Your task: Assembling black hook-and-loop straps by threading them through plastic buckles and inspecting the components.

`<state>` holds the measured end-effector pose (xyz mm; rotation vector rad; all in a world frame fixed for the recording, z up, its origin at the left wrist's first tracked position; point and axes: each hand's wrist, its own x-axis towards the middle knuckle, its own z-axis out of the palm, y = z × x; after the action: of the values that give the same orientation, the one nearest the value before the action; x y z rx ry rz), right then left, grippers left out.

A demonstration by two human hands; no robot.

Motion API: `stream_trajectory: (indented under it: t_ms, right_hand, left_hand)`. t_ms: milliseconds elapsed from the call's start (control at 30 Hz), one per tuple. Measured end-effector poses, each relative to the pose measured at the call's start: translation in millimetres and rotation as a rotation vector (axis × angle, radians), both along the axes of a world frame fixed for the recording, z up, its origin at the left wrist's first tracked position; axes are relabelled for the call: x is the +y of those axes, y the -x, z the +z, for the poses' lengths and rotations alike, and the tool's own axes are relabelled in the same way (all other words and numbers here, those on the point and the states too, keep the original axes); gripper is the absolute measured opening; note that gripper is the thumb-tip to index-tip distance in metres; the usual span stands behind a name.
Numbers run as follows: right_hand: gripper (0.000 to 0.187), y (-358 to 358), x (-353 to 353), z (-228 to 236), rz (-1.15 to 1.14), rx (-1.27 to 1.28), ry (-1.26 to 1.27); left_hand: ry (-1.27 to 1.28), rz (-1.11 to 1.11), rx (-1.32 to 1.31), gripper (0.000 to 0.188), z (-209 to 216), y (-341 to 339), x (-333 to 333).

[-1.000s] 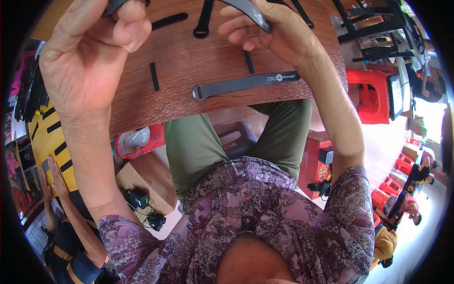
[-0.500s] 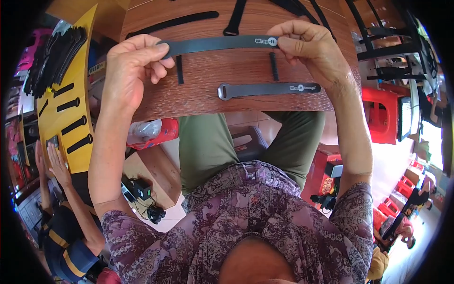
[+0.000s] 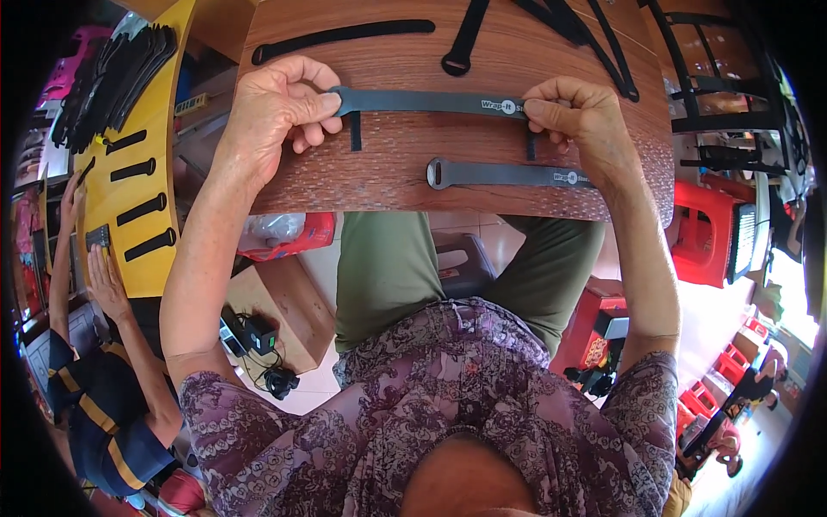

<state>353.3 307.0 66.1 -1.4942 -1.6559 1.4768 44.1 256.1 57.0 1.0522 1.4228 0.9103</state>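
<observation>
A dark grey strap point(image 3: 422, 102) with light printing stretches flat between my two hands over the wooden table. My left hand point(image 3: 284, 112) pinches its left end between thumb and fingers. The right end is pinched in my right hand point(image 3: 579, 119). Below the strap's ends, two short dark strips point(image 3: 356, 132) lie upright on the table. Nearer the table's front edge rests a second grey strap point(image 3: 504, 174), its slotted end to the left; my right forearm lies close to its right end.
Several black straps point(image 3: 345, 37) lie across the far part of the wooden table point(image 3: 327, 194). On the left, a yellow table point(image 3: 155, 280) bears a pile of black straps point(image 3: 112, 86) and several short ones, with a co-worker's hands point(image 3: 105, 280) there. Red stools point(image 3: 699, 233) stand at right.
In the picture, the table and its straps have shifted slightly right and down. The strap stays stretched between my hands. One co-worker's hand now reaches farther up the yellow table to a short black strap.
</observation>
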Motion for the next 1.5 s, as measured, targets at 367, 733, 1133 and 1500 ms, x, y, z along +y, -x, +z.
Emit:
stream_trajectory:
  t_ms: [367,733,1133,1500]
  right_hand:
    - [0.010,-1.4,0.4,-0.3,-0.046,-0.052,-0.048]
    - [0.012,-5.8,2.4,-7.8,-0.004,-0.098,-0.154]
    - [0.010,-1.9,4.4,-3.2,-0.064,-0.145,-0.058]
    - [0.009,1.8,4.8,-6.9,-0.077,-0.227,-0.090]
  left_hand:
    - [-0.009,0.012,0.057,0.005,-1.6,-2.7,4.9]
    - [0.033,-0.022,0.134,0.006,-2.8,-5.0,11.0]
    - [-0.002,-0.012,0.162,0.002,-3.0,-8.2,11.4]
    - [-0.001,-0.007,0.210,0.002,-5.8,-5.5,12.0]
